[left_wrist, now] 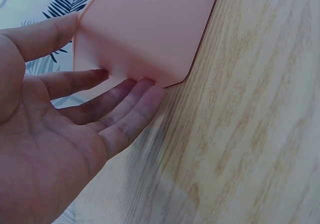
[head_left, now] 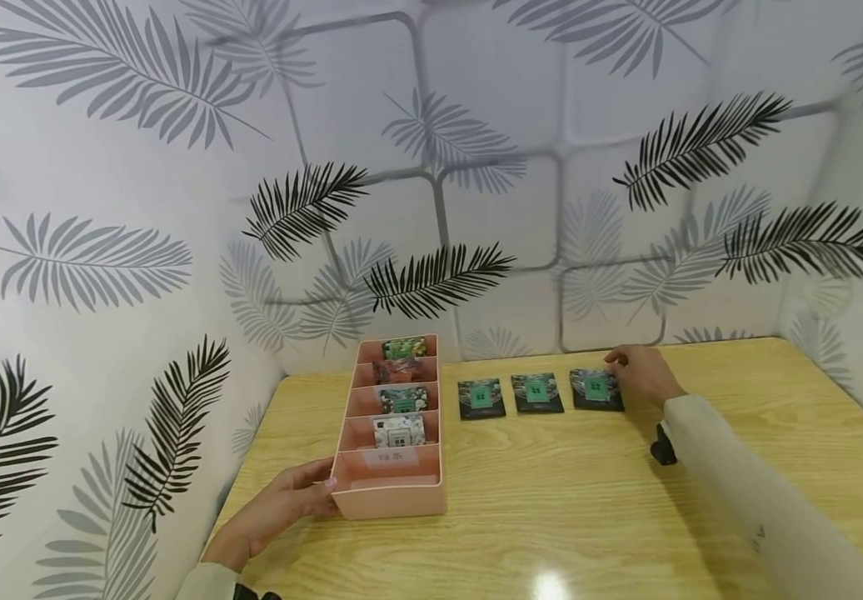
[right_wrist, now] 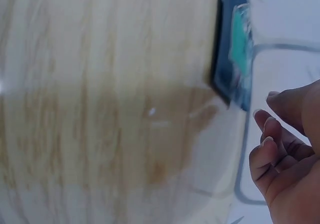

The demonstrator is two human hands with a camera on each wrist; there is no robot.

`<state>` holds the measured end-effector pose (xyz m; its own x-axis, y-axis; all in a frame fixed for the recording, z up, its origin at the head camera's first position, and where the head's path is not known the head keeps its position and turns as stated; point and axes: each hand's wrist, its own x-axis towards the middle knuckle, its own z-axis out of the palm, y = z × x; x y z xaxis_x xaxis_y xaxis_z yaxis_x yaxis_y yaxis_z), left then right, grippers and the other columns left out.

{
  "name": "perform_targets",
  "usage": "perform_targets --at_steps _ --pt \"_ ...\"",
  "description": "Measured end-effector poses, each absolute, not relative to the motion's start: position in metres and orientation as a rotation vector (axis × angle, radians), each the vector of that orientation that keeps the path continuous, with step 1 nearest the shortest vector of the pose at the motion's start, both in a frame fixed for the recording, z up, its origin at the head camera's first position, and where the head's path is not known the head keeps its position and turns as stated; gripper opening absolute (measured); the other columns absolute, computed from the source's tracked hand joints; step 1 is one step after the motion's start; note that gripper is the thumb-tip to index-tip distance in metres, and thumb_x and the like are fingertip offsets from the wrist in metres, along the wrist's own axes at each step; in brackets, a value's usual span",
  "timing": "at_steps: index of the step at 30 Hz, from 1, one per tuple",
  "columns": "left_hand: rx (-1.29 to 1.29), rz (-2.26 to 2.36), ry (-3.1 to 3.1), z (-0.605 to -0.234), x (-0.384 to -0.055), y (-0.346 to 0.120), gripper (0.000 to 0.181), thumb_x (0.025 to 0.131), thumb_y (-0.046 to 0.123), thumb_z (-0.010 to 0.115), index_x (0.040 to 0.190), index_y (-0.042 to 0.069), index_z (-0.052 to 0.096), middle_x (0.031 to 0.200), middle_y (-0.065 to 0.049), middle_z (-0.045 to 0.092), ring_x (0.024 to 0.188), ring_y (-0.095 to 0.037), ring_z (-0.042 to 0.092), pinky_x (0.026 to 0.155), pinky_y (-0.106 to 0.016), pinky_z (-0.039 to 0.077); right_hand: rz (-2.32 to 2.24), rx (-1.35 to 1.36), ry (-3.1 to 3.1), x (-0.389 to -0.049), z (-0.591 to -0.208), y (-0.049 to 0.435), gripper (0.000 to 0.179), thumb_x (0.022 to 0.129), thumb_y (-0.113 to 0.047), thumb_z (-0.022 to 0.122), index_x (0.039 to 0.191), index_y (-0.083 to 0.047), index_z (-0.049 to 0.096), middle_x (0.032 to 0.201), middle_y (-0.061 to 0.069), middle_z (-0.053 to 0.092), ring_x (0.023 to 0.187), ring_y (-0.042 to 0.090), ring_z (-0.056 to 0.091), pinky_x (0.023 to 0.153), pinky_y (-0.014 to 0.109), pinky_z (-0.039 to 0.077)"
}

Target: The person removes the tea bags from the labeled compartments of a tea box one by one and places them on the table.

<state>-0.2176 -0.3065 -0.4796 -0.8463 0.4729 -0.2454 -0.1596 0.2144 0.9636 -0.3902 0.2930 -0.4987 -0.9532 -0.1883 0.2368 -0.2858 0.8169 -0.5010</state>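
Observation:
A pink divided box stands on the table, its compartments running front to back. At its front left corner is my left hand; in the left wrist view the thumb lies at the edge and the fingers rest against the outside wall. To the right of the box three dark packets with green labels lie in a row: a left packet, a middle packet and a right packet. Beside the right packet is my right hand, fingers loosely bent with a gap between thumb and fingertips.
Small packets stand in the box: a white one, a dark green one, a red one and a green one. A handwritten label shows in the nearest compartment. Leaf-patterned wall covering borders the wooden table.

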Motion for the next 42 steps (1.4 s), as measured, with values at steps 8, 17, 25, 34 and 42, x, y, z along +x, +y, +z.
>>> perform_targets --at_steps 8,17,25,34,42 --pt "0.286 1.679 1.989 -0.478 -0.217 -0.308 0.066 0.111 0.027 0.05 0.161 -0.005 0.022 0.158 -0.026 0.037 0.127 -0.031 0.06 0.108 -0.047 0.049 0.827 0.514 -2.747 -0.384 -0.482 0.268 0.021 0.103 -0.008 0.062 0.116 0.006 0.071 0.102 0.019 0.072 0.082 0.027 0.064 0.069 0.046 0.054" --pt "0.292 1.679 1.998 -0.481 -0.218 -0.309 0.066 0.111 0.026 0.05 0.161 -0.006 0.021 0.159 -0.027 0.036 0.125 -0.03 0.061 0.106 -0.046 0.05 0.893 0.609 -2.717 -0.38 -0.467 0.232 0.018 0.103 -0.009 0.063 0.115 0.0 0.073 0.105 0.016 0.073 0.071 0.017 0.06 0.064 0.037 0.052" --pt "0.304 1.67 2.003 -0.477 -0.219 -0.307 0.067 0.111 0.027 0.05 0.161 -0.006 0.019 0.158 -0.029 0.036 0.125 -0.032 0.06 0.108 -0.051 0.048 0.934 0.693 -2.671 -0.366 -0.451 0.2 0.016 0.103 -0.01 0.064 0.114 -0.003 0.074 0.103 0.012 0.072 0.062 0.013 0.054 0.059 0.033 0.048" --pt "0.301 1.68 2.005 -0.475 -0.217 -0.305 0.066 0.111 0.027 0.05 0.161 -0.006 0.021 0.157 -0.028 0.038 0.125 -0.032 0.06 0.108 -0.052 0.047 1.035 0.819 -2.636 -0.354 -0.442 0.166 0.016 0.103 -0.01 0.065 0.115 -0.007 0.074 0.101 0.011 0.071 0.054 0.012 0.053 0.053 0.031 0.05" --pt "0.3 1.685 1.999 -0.476 -0.216 -0.304 0.066 0.111 0.026 0.05 0.161 -0.007 0.021 0.157 -0.028 0.039 0.124 -0.033 0.061 0.108 -0.051 0.048 1.047 0.881 -2.635 -0.341 -0.433 0.133 0.016 0.103 -0.015 0.065 0.116 -0.01 0.074 0.099 0.001 0.071 0.06 0.011 0.054 0.057 0.031 0.05"
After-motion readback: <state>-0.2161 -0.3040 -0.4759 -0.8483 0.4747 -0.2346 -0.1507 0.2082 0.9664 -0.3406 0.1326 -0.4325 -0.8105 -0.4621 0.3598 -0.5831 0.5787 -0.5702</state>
